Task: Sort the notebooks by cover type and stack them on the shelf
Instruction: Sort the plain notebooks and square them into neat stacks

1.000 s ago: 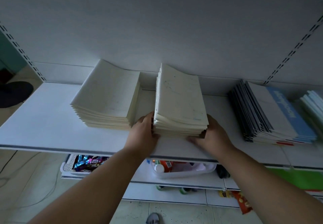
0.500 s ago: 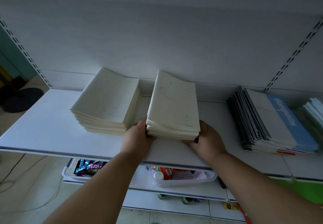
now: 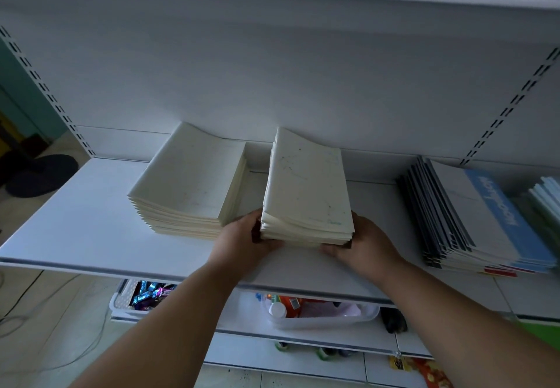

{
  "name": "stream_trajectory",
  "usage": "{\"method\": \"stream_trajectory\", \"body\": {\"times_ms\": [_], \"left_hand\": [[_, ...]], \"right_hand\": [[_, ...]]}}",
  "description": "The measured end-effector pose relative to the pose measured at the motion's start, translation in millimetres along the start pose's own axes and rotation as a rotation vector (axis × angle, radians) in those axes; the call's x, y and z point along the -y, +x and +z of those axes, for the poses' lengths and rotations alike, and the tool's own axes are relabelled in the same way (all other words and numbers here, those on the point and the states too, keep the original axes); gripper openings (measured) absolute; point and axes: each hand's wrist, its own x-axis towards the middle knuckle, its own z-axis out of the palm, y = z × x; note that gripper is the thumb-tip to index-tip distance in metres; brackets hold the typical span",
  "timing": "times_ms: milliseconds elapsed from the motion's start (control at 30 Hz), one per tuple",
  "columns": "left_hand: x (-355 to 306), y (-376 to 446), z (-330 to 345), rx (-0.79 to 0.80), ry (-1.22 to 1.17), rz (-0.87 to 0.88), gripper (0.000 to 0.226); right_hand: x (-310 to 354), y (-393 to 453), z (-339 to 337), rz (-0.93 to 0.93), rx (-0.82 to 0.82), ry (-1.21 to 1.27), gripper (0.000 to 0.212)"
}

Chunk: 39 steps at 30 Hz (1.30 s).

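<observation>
While gripped by left hand (image 3: pixel 242 242), right hand (image 3: pixel 363 243), rectangular cream paper stack (image 3: pixel 306 190)

the shelf (image 3: pixel 91 221) is plain white, as is its back panel (image 3: pixel 272 69), which carries black slotted strips. the held notebook stack (image 3: pixel 306 187) is cream with faint blue-green speckles and thin lines. the stack beside it (image 3: pixel 188 175) is plain cream. the fanned notebooks at the right (image 3: pixel 472 221) show dark grey edges, a white cover and a blue band with white lettering, with a red strip low down.
</observation>
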Motion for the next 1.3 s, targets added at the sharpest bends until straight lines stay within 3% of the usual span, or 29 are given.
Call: {"method": "stream_trajectory", "body": {"times_ms": [267, 400, 600, 833, 933, 1033, 1133, 1267, 1300], "left_hand": [[5.4, 0.9, 5.0, -0.027, -0.029, 0.003, 0.021], [8.5, 2.6, 3.3, 0.001, 0.003, 0.031, 0.031], [7.6, -1.9, 8.7, -0.064, -0.011, 0.009, 0.031], [6.8, -2.3, 6.0, 0.021, -0.012, -0.031, 0.027], [3.8, -9.8, 4.9, 0.072, -0.154, -0.006, 0.040], [-3.0, -12.4, 7.9, 0.023, -0.192, 0.035, 0.044], [-5.5, -10.8, 8.7, -0.006, -0.207, 0.032, 0.038], [-4.0, -10.3, -0.6, 0.057, -0.266, 0.020, 0.074], [-4.7, -9.8, -1.9, 0.054, -0.252, 0.027, 0.069]], "right_hand": [[6.9, 2.0, -1.3, 0.070, 0.004, 0.032, 0.060], [8.7, 0.8, 0.6, 0.127, -0.030, 0.009, 0.064], [11.1, 0.4, -3.0, 0.118, 0.003, -0.060, 0.063], [4.7, -0.2, -4.9, 0.038, 0.030, -0.123, 0.060], [8.4, -4.1, -14.1, 0.028, 0.055, 0.096, 0.070], [16.2, -5.1, -18.4, 0.006, 0.035, 0.127, 0.077], [16.3, -1.7, -18.4, -0.034, 0.035, 0.114, 0.071], [12.4, -0.1, -14.8, -0.048, -0.022, 0.095, 0.062], [12.7, -0.4, -14.4, -0.044, -0.029, 0.096, 0.060]]}}
